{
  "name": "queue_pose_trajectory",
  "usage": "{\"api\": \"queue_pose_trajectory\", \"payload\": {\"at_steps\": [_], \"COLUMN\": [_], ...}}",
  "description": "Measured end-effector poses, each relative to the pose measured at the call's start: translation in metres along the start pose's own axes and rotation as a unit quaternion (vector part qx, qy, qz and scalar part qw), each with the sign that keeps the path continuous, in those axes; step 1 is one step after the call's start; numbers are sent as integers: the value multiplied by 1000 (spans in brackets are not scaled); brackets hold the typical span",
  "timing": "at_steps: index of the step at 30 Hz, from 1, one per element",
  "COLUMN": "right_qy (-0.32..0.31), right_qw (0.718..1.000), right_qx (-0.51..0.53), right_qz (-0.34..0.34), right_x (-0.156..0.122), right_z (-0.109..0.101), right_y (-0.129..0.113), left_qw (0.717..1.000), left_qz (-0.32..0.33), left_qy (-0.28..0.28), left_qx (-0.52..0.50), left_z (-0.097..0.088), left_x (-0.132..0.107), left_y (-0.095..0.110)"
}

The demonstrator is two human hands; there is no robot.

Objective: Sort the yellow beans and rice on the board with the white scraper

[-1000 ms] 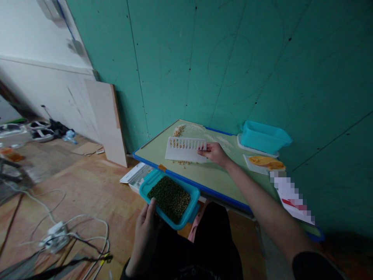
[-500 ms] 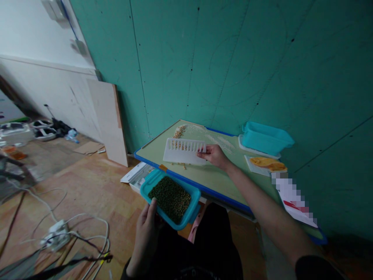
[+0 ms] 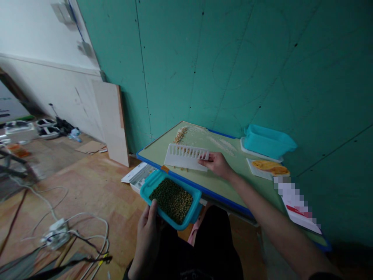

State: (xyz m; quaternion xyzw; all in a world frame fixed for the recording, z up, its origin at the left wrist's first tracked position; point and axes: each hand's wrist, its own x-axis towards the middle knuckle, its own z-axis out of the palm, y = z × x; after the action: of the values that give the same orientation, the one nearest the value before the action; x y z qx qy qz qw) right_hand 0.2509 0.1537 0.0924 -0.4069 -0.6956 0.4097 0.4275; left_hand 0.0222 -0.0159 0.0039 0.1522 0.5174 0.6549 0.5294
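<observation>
My left hand (image 3: 148, 223) grips the near left rim of a turquoise plastic container (image 3: 147, 182), thumb on top. Inside it lie dark green beans (image 3: 164, 192) and, toward the right, paler tan beans (image 3: 182, 204). The container is held below the table's near edge. Over the tabletop, my right hand (image 3: 217, 165) pinches the right end of a white plastic plate with a row of slots (image 3: 182, 159). Tan grains show through the slots, and a few lie by its lower edge. Behind it is a small heap of tan grains (image 3: 181, 134).
The green table (image 3: 230, 186) has blue edging and pale powder streaks. At its right stand a turquoise bin (image 3: 268, 142), a yellow cloth (image 3: 271, 168) and a white packet (image 3: 303, 217). A green wall rises behind. Cables and a power strip (image 3: 56, 233) lie on the floor at left.
The slotted plate has tilted a little and come slightly closer to the table's near edge. The container stays almost in place. My view has shifted slightly.
</observation>
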Motion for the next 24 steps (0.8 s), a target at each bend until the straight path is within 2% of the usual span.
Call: {"api": "queue_pose_trajectory", "payload": {"at_steps": [4, 8, 12, 14, 18, 21, 24], "right_qy": [26, 50, 67, 91, 157, 172, 159], "right_qw": [993, 966, 959, 966, 971, 973, 975], "right_qx": [-111, -242, -256, -225, -169, -151, -152], "right_qz": [-44, -79, -101, -92, -57, -35, -21], "right_x": [-27, -70, -92, -86, -57, -38, -30], "right_z": [10, 28, 36, 29, -3, -22, -22], "right_y": [-13, -26, -32, -33, -30, -24, -17], "left_qw": [1000, 1000, 1000, 1000, 999, 999, 999], "left_qz": [-7, -14, -6, 1, 13, -5, -8], "left_qy": [13, -2, -12, -16, -8, -37, -38], "left_qx": [-13, -24, -10, 0, 31, 15, -12], "left_z": [6, 12, 15, 16, 18, 18, 15], "left_x": [-3, -2, 0, -1, -4, -3, 1], "left_y": [6, 14, 19, 21, 25, 20, 10]}}
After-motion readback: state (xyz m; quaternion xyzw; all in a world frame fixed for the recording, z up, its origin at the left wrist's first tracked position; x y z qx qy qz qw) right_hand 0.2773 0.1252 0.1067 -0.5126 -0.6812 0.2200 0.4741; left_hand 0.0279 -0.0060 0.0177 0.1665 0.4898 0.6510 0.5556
